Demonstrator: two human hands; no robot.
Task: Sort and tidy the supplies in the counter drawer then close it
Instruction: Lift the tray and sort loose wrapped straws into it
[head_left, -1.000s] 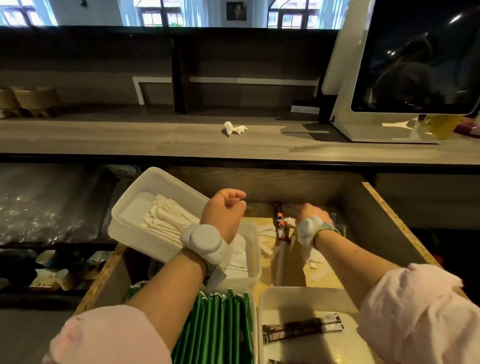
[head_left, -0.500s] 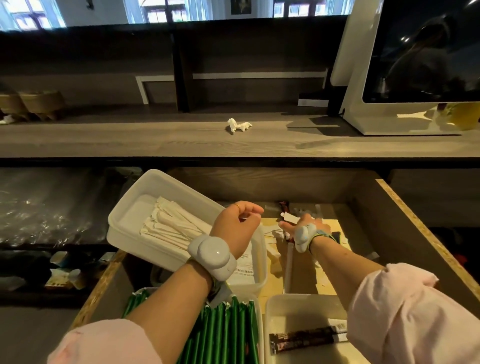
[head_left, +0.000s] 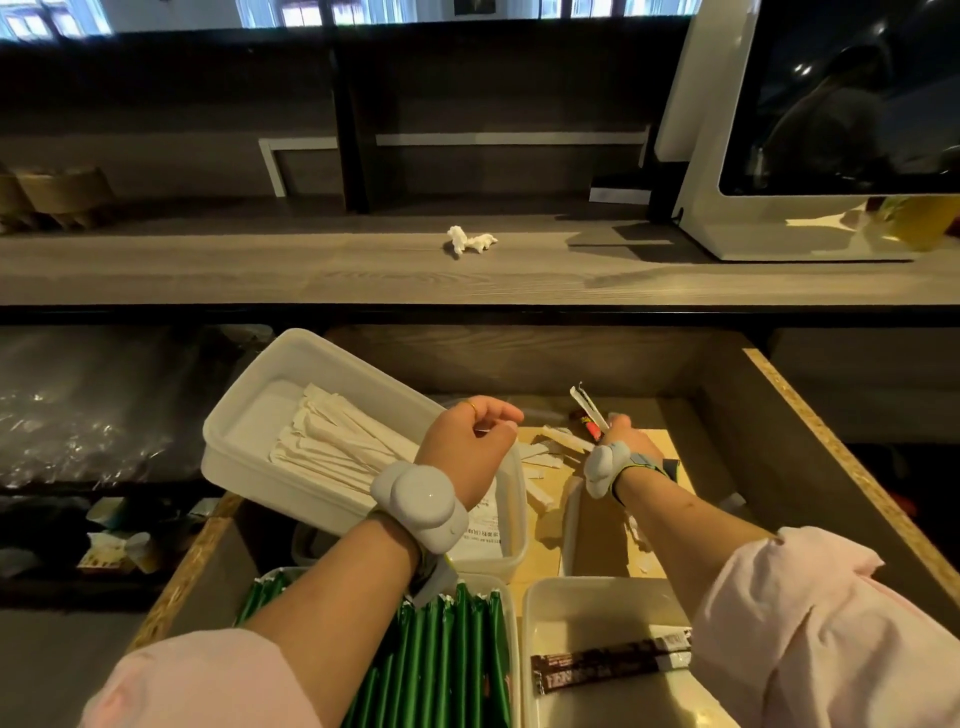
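Observation:
The wooden drawer (head_left: 852, 467) stands pulled open below the counter. My right hand (head_left: 626, 441) grips a few stick packets (head_left: 588, 408) that poke up above the drawer floor, one white and black, one red. Loose paper-wrapped sticks (head_left: 550, 454) lie on the floor beside it. My left hand (head_left: 465, 441) hovers with curled fingers over the right end of a tilted white tub (head_left: 244, 410) of paper-wrapped sticks (head_left: 332, 441). Thumb and fingertip pinch a thin sliver, too small to name.
The tilted tub rests on a labelled tub (head_left: 514, 525). Green stick packets (head_left: 447, 660) fill a near tub. A brown packet (head_left: 608, 660) lies in another tub (head_left: 532, 618). On the counter (head_left: 311, 275) sit a crumpled tissue (head_left: 470, 241) and a white screen terminal (head_left: 753, 218).
My right hand has closed on the packets at the back of the drawer and lifted them, so they now stick up. My left hand has barely moved.

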